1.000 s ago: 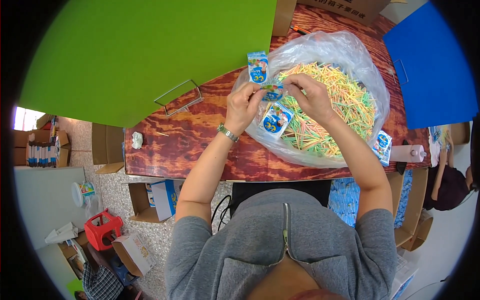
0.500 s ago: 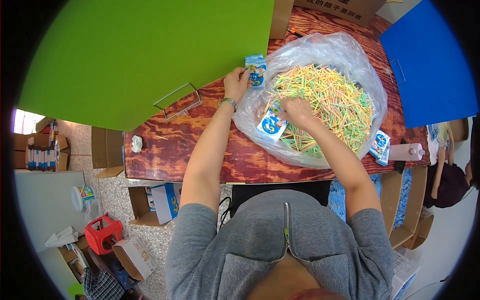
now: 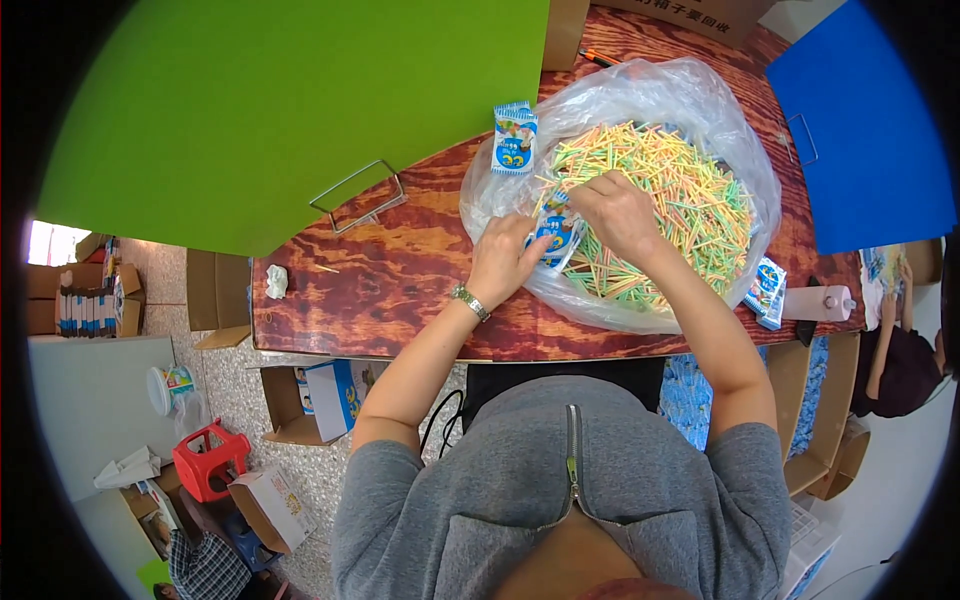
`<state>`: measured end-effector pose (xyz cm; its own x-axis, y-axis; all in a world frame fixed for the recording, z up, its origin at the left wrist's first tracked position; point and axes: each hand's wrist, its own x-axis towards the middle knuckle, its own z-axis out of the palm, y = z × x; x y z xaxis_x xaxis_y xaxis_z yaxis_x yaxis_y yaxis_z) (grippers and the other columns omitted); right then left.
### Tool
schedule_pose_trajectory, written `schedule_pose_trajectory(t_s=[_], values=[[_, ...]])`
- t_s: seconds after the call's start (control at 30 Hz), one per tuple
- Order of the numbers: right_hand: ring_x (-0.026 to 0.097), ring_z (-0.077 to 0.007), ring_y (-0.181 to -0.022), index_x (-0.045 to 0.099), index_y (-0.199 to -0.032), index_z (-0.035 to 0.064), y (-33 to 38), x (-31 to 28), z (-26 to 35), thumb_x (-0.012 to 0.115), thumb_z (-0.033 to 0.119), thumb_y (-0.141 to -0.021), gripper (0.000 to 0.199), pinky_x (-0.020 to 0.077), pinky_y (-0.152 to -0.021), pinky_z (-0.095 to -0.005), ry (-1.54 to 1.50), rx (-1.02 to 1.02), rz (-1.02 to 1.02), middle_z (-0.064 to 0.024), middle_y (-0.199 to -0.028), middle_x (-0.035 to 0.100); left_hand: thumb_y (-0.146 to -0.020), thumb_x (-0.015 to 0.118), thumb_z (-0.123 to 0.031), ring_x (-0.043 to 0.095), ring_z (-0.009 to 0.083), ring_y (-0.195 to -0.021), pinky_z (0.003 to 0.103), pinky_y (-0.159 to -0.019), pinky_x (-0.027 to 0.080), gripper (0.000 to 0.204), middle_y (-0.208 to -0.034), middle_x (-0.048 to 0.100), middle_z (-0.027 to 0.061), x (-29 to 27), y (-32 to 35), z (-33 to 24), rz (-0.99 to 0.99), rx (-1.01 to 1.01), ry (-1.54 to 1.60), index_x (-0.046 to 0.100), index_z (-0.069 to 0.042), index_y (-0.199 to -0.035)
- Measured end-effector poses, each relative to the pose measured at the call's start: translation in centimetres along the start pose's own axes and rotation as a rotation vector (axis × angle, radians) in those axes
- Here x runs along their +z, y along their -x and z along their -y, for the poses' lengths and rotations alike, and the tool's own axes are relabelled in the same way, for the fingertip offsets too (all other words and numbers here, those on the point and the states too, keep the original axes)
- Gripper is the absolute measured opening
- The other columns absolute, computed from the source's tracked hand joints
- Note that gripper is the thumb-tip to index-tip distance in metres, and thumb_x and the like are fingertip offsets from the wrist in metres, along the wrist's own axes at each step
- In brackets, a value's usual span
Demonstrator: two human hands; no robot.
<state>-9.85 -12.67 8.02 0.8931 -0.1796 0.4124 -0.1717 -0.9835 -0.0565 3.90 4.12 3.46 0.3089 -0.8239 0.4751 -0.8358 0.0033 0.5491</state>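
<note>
Left hand (image 3: 500, 262): your fingers are pinching a small blue packet (image 3: 555, 232).
Right hand (image 3: 618, 212): your fingers are gathering coloured sticks (image 3: 690, 200) in the plastic bag (image 3: 640, 85).

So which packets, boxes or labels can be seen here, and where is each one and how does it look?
Held packet: small blue and white pouch between both hands, over the sticks.
Second packet: same kind, flat on the table beside the bag's far-left edge.
Third packet: same kind, at the bag's right edge.
Floor box: open blue and white carton under the table, left.
Cardboard box: brown with dark print, at the table's far end.
</note>
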Motion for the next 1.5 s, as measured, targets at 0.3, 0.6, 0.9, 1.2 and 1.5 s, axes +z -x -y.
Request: schedule_pose_trajectory(t_s=[0.3,0.6,0.9,1.2,1.5], values=[[0.065,-0.0309,-0.070,0.066,-0.096,0.0028,1.2,-1.8,1.8,0.068,0.021,-0.085,0.021,0.0490,-0.062,-0.0384,-0.674,0.325,0.217,-0.0162,-0.080,0.066,-0.090,0.069,-0.013,0.055,0.0019,-0.074,0.020,-0.065,0.047,0.015,-0.081,0.067,-0.0025,1.8,1.4,0.1,0.262,-0.554,0.906,0.069,0.002,-0.092],[0.065,-0.0269,-0.082,0.066,-0.105,0.0051,0.3,-2.3,-0.9,0.065,0.016,-0.086,0.022,0.0512,-0.073,-0.0356,-0.986,0.363,0.305,-0.0114,-0.090,0.067,-0.077,0.080,-0.010,0.051,0.0025,-0.064,0.019,-0.058,0.044,0.024,-0.072,0.059,-0.0043,2.0,2.3,0.7,0.133,-0.465,0.561,0.057,-0.004,-0.077],[0.053,-0.0288,-0.114,0.069,-0.104,0.0075,-5.1,4.1,-5.5,0.063,0.012,-0.081,0.024,0.0479,-0.087,-0.0463,0.235,0.295,0.654,-0.0122,-0.115,0.059,-0.078,0.078,-0.005,0.048,0.0022,-0.067,0.019,-0.059,0.042,0.024,-0.074,0.055,-0.0045,1.9,1.4,0.1,0.023,-0.496,0.663,0.056,-0.004,-0.085],[0.047,-0.0300,-0.118,0.066,-0.105,0.0068,-3.8,5.9,-5.8,0.054,0.014,-0.086,0.024,0.0338,-0.102,-0.0581,0.367,0.181,0.657,-0.0129,-0.117,0.054,-0.075,0.082,-0.011,0.052,0.0064,-0.066,0.023,-0.061,0.047,0.027,-0.071,0.059,0.0009,1.9,1.7,0.1,-0.127,-0.428,0.645,0.058,-0.002,-0.085],[0.042,-0.0324,-0.127,0.060,-0.110,0.0048,-3.1,4.4,-7.7,0.055,0.013,-0.085,0.027,0.0214,-0.110,-0.0634,0.251,0.106,0.687,-0.0154,-0.119,0.053,-0.078,0.078,-0.004,0.049,0.0022,-0.067,0.019,-0.059,0.042,0.024,-0.074,0.056,-0.0040,1.3,1.7,-0.3,-0.100,-0.426,0.618,0.056,-0.004,-0.085]])
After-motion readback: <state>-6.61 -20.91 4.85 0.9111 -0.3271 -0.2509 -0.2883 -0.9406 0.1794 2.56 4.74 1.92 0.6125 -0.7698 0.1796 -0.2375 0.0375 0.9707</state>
